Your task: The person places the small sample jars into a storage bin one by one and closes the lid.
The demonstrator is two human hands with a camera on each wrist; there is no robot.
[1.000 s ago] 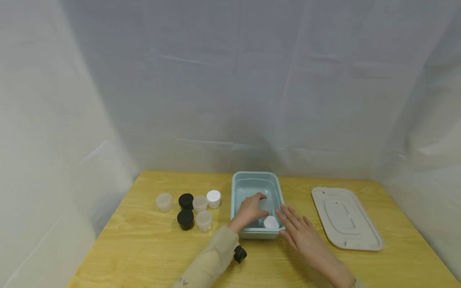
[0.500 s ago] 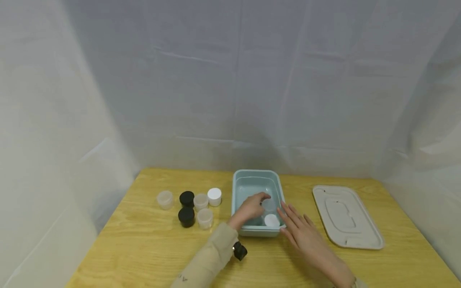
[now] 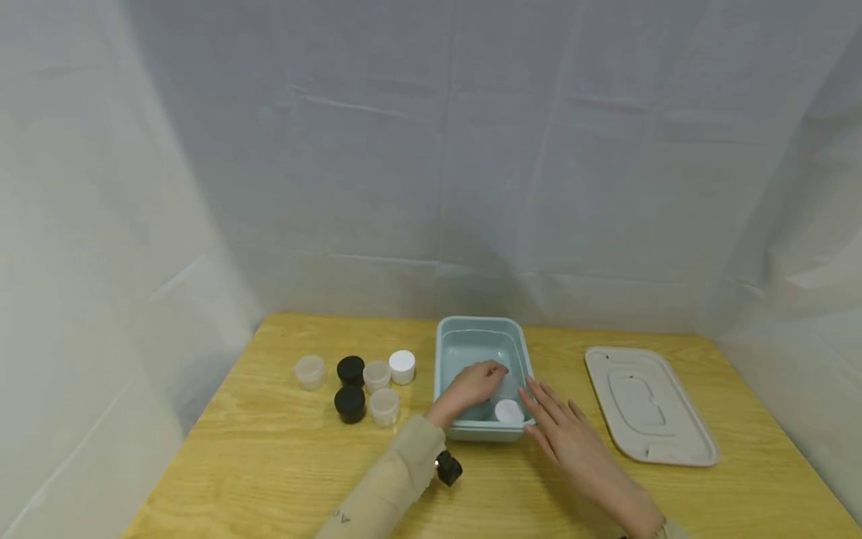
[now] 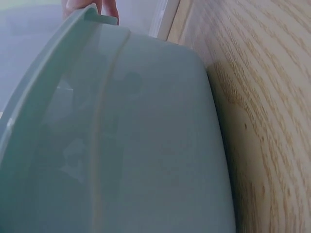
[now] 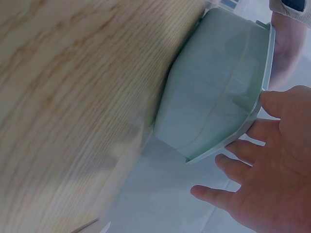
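Note:
A pale teal bin (image 3: 447, 352) stands on the wooden table. My left hand (image 3: 474, 386) reaches into it from the near side, fingers curled round a translucent jar (image 3: 508, 386) held low inside. A white-lidded jar (image 3: 509, 411) sits in the bin's near right corner. My right hand (image 3: 557, 428) lies flat on the table with straight fingers touching the bin's right front rim. In the right wrist view the right hand (image 5: 265, 165) shows spread fingers against the bin's rim (image 5: 266, 73). The left wrist view is filled by the bin's outer wall (image 4: 146, 145).
Left of the bin stand several small jars: two black-lidded (image 3: 350, 369) (image 3: 349, 403), one white-lidded (image 3: 402, 366), three translucent (image 3: 310, 371) (image 3: 376, 375) (image 3: 384, 406). The bin's beige lid (image 3: 648, 404) lies flat at the right. White sheeting walls in the table.
My left hand has sunk a little lower into the bin with the translucent jar. The right hand has stayed at the bin's rim.

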